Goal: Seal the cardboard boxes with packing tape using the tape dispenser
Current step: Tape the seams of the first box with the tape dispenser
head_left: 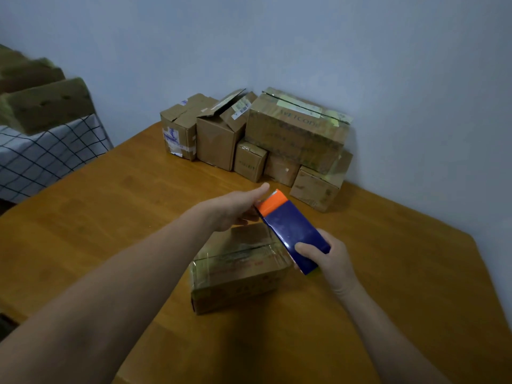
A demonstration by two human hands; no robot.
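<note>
A small cardboard box (238,270) lies on the wooden table (110,206) in front of me, its top glossy with clear tape. My right hand (329,259) grips the near end of a blue tape dispenser (293,231) with an orange cutter end (273,202), held tilted above the box's right side. My left hand (235,206) reaches over the box's far edge, thumb out, fingers at the orange end; whether they pinch the tape is hidden.
Several cardboard boxes (293,128) are stacked in the far corner against the wall, one of them (221,134) with open flaps. A chair with a checked cloth (41,153) stands at the left of the table.
</note>
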